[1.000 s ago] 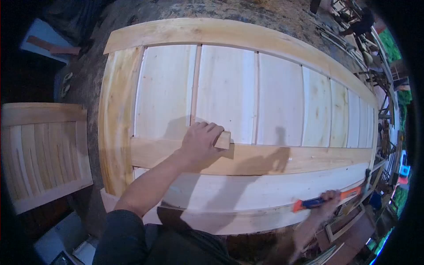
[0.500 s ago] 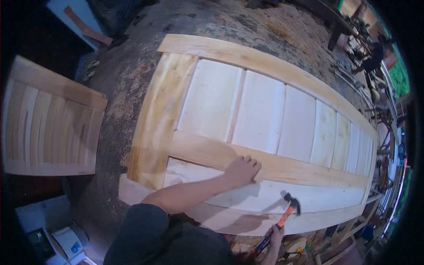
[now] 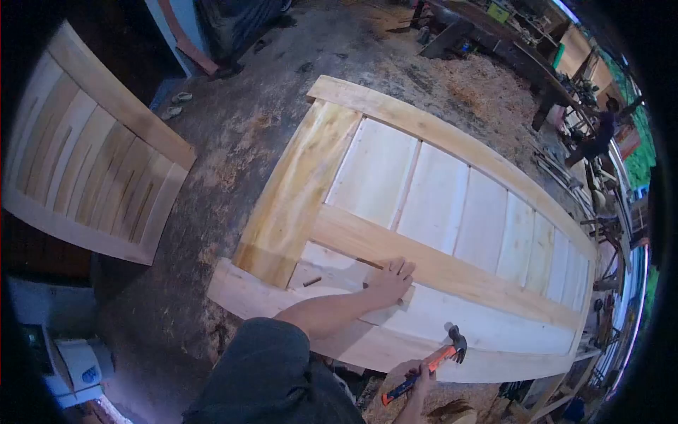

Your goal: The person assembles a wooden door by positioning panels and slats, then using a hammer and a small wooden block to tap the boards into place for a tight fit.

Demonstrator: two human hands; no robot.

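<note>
A large pale wooden panelled door [image 3: 438, 279] lies flat before me. My left hand [image 3: 390, 284] is over its lower long panel, beside the middle rail. Its fingers are bent over a small wooden block [image 3: 409, 295], mostly hidden beneath the palm. In my right hand [image 3: 424, 381], near the door's front edge, is a claw hammer [image 3: 446, 355] with an orange and dark blue handle. The hammer's black head is above the near rail. A short brown stick of wood [image 3: 312, 281] lies on the panel, left of my left hand.
Another slatted wooden door [image 3: 99, 155] stands at the left. Wood shavings [image 3: 477, 88] cover part of the floor behind the work. A person [image 3: 600, 134] is at the far right by stacked timber. A dark bench [image 3: 494, 46] stands at the back.
The view has shifted, so the door appears farther right and lower. The left hand has moved off the middle rail onto the lower panel. The brown stick now shows; the hammer remains in the right hand.
</note>
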